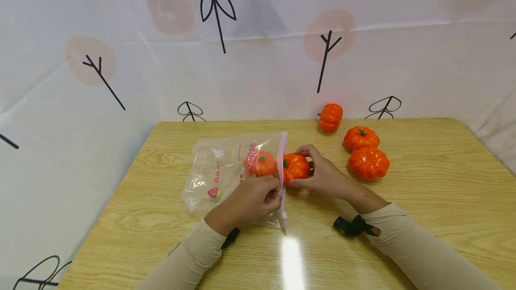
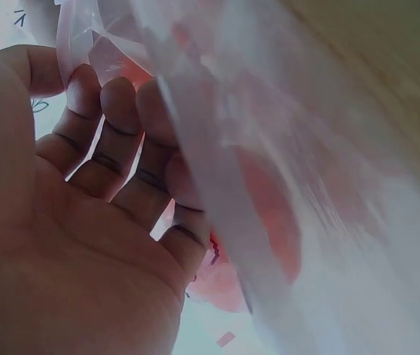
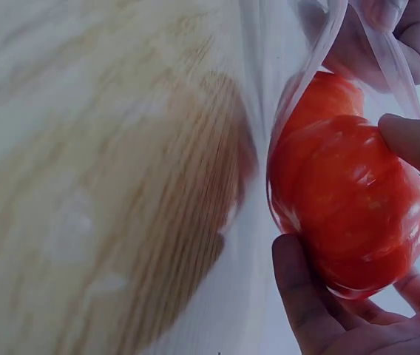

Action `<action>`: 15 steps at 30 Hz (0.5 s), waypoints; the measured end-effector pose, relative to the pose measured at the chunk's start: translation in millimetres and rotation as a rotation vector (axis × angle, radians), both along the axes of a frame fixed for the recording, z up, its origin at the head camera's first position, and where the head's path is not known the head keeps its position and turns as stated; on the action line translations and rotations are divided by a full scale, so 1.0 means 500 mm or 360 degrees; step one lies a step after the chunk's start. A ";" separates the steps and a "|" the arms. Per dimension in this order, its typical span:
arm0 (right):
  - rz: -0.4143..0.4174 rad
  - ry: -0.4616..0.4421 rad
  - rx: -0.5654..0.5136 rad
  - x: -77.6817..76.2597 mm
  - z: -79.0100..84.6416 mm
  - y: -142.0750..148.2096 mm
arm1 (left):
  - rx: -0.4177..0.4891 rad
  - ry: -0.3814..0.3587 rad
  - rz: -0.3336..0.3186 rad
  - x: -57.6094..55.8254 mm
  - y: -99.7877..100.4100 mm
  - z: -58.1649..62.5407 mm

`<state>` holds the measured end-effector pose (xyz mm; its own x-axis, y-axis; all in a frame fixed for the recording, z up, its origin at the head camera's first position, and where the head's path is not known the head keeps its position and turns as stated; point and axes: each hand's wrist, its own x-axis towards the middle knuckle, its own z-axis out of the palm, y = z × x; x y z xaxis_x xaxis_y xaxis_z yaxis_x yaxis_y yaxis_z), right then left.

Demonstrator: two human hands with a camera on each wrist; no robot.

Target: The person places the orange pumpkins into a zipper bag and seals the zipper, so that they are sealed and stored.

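A clear zip bag (image 1: 205, 164) with pink trim and printed strawberries lies on the table, its mouth facing right. Inside it sits one orange toy pumpkin (image 1: 261, 164), seen through the plastic. My left hand (image 1: 254, 198) pinches the near edge of the bag's mouth; in the left wrist view its fingers (image 2: 117, 140) curl against the plastic. With my right hand (image 1: 322, 173) I grip a second orange pumpkin (image 3: 350, 200) with a green stem, right at the bag's opening. The right wrist view shows the bag's rim lying along this pumpkin's side, the other pumpkin behind it.
Two more orange pumpkins (image 1: 361, 138) (image 1: 368, 163) touch each other right of my right hand. Another pumpkin (image 1: 330, 117) lies on its side at the table's back edge. Black straps with dark devices (image 1: 350, 226) sit at both wrists. A patterned white cloth (image 1: 258, 70) hangs behind the wooden table (image 1: 435, 182).
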<state>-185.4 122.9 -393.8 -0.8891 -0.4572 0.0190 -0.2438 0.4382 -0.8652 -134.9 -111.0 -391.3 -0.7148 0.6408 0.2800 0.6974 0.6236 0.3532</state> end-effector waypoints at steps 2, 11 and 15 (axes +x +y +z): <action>-0.0007 -0.0004 -0.0014 0.000 -0.001 0.000 | 0.0005 -0.0002 -0.0009 0.001 0.000 0.000; 0.0001 -0.0048 -0.0100 -0.001 -0.007 -0.006 | -0.0004 -0.0007 -0.0041 0.002 0.001 0.000; 0.0005 -0.0060 -0.0121 0.002 -0.007 -0.009 | -0.0010 0.0011 -0.0052 0.003 0.002 0.002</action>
